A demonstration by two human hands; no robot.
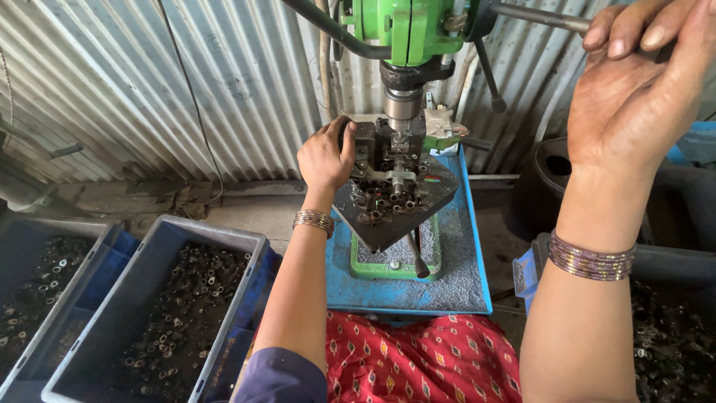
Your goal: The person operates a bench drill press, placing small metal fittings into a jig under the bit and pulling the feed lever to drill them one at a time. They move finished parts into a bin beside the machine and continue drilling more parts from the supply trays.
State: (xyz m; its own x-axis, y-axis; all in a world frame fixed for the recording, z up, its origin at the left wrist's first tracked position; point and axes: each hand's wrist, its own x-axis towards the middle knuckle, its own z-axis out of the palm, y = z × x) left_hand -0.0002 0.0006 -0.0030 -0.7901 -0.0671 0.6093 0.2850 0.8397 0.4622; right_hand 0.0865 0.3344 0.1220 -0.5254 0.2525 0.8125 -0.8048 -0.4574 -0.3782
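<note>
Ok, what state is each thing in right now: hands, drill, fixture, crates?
Left hand: gripping the side of the fixture.
Right hand: raised, closed on the feed lever.
Drill spindle: just above the fixture; contact unclear.
Fixture: on the blue table, small rings piled on it.
Grey crate: open, partly filled with dark rings.

Two hands, left hand (326, 157) and right hand (634, 89), one green drill press (406, 30), two grey crates (224, 246) of small metal rings (179, 306), uncountable

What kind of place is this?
Likely a small metalworking workshop: a green drill press on a blue stand, grey bins of small metal parts, and corrugated sheet-metal walls.
</note>
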